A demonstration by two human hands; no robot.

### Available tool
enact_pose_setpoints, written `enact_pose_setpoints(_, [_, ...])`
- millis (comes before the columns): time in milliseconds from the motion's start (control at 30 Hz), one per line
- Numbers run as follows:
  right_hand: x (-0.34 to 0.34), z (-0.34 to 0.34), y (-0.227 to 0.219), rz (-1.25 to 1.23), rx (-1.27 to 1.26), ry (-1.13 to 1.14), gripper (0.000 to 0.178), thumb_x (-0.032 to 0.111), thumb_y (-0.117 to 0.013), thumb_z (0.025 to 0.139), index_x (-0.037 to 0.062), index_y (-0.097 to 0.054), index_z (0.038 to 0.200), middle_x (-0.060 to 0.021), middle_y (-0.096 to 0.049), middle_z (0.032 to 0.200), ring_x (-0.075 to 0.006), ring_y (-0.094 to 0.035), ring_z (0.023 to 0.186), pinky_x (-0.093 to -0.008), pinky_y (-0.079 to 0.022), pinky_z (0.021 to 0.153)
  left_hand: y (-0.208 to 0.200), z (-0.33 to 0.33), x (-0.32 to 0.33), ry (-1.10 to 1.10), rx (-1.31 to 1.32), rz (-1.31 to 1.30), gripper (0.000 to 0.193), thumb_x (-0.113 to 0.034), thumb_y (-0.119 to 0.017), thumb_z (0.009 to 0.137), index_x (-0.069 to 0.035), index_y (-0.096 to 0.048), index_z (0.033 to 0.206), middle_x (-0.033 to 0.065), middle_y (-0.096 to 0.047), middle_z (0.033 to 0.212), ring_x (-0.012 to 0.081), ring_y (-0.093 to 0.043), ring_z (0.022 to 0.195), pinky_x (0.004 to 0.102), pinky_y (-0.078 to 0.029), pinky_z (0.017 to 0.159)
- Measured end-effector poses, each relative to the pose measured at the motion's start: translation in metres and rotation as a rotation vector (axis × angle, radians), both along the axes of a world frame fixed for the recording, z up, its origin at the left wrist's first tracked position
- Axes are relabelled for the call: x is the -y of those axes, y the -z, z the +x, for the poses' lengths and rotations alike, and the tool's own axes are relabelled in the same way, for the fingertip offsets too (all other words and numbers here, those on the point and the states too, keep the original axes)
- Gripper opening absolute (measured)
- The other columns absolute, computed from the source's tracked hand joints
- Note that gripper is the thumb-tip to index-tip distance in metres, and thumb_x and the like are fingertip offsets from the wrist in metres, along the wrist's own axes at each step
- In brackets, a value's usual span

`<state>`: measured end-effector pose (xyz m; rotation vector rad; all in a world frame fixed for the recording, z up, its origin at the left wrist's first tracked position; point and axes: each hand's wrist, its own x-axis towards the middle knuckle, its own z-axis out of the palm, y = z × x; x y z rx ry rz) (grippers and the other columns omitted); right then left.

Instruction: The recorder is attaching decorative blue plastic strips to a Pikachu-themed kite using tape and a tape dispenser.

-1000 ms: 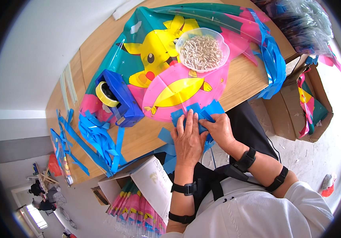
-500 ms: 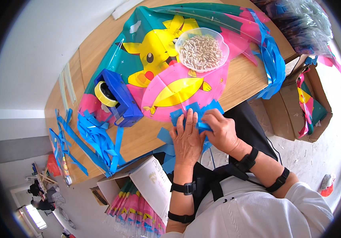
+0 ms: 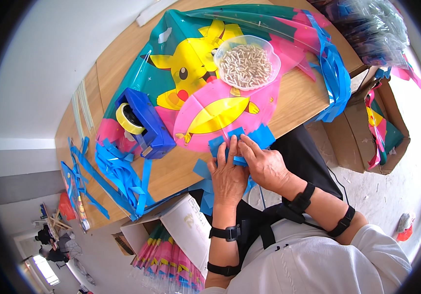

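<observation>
A thin plastic sheet like a kite, green and pink with a yellow cartoon figure, covers much of the table. At its near pink edge lie short blue plastic strips. My left hand presses on these strips with its fingers stretched out. Right beside it, my right hand rests its fingertips on the blue plastic, fingers partly extended and the thumb mostly hidden. A blue tape dispenser with a yellowish tape roll stands on the sheet's left part.
A clear bowl of small whitish tubes sits on the sheet. Long blue streamers hang at the left, with more streamers at the right. Below the table, a white box holds packed colourful sheets. A cardboard box stands at right.
My right hand has moved slightly up and left; its fingers, earlier bent round a blue piece, now stretch out beside my left fingers. The left hand stays nearly in place.
</observation>
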<state>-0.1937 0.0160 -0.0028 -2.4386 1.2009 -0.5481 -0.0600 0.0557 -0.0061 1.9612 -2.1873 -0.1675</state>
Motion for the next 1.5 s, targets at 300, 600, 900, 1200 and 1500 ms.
enact_pose_setpoints(300, [-0.004,0.002,0.001,-0.037,-0.085,0.007,0.053,0.008,-0.058,0.074,-0.0067,-0.046,0.124,-0.0243,-0.047,0.132,-0.0237,-0.066,0.06,-0.0321,-0.053,0.051,-0.004,0.002,0.002,0.032,-0.057,-0.045,0.054,-0.012,-0.067,0.076,-0.01,-0.051,0.128,0.0013,-0.042,0.141,0.0276,-0.037,0.126,0.047,-0.032,0.093])
enact_pose_setpoints(600, [-0.005,0.01,-0.012,0.02,-0.274,-0.003,0.051,0.008,-0.059,0.073,-0.0105,-0.05,0.12,-0.0257,-0.039,0.138,-0.0235,-0.065,0.058,-0.0347,-0.053,0.052,-0.02,0.041,-0.008,-0.271,-0.314,-0.457,0.027,0.001,-0.058,0.078,-0.001,-0.061,0.105,0.0167,-0.056,0.11,0.0342,-0.052,0.104,0.0427,-0.041,0.091])
enact_pose_setpoints(900, [-0.007,0.013,-0.011,-0.014,-0.316,-0.027,0.049,0.004,-0.058,0.072,-0.0106,-0.052,0.119,-0.0288,-0.039,0.136,-0.0215,-0.064,0.056,-0.0325,-0.051,0.049,-0.063,0.16,0.024,-1.026,-1.126,-0.29,0.018,-0.014,-0.062,0.085,-0.001,-0.066,0.097,0.0001,-0.061,0.08,0.0064,-0.048,0.064,0.0216,-0.039,0.05])
enact_pose_setpoints(1200, [-0.006,0.012,-0.009,-0.021,-0.315,-0.033,0.049,0.003,-0.058,0.073,-0.0107,-0.052,0.119,-0.0295,-0.039,0.136,-0.0215,-0.064,0.057,-0.0325,-0.052,0.05,-0.067,0.16,0.043,-0.993,-1.395,-0.288,0.006,-0.004,-0.064,0.081,-0.004,-0.058,0.08,-0.0001,-0.051,0.066,0.0111,-0.052,0.06,0.0335,-0.048,0.058])
enact_pose_setpoints(1500, [-0.006,0.012,-0.009,-0.031,-0.311,-0.038,0.049,0.003,-0.058,0.073,-0.0109,-0.051,0.12,-0.0297,-0.039,0.135,-0.0214,-0.064,0.057,-0.0319,-0.052,0.05,-0.044,0.147,0.022,-0.734,-1.655,-0.637,0.008,-0.001,-0.063,0.078,-0.002,-0.056,0.074,0.0047,-0.054,0.076,0.0175,-0.054,0.068,0.0378,-0.052,0.064])
